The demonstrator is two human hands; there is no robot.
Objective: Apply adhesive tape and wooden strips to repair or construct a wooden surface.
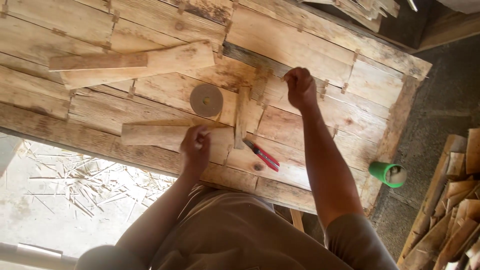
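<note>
Left hand (pixel 195 148): closed on the near edge of a short pale wooden board (pixel 160 136) that lies flat on the counter (pixel 300 50).
Right hand (pixel 300 87): fist closed, contents too small to see.
Near things: round brown disc (pixel 206 100) beyond the left hand; red-handled pliers (pixel 262 155) between both hands.
Advice: press the board flat and steady.

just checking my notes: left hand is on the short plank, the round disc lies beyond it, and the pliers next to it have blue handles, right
Not quite: the pliers have red handles, not blue. The head view shows it. The rest holds: the left hand is on the short plank, and the round disc lies beyond it on the wooden panel.
</note>
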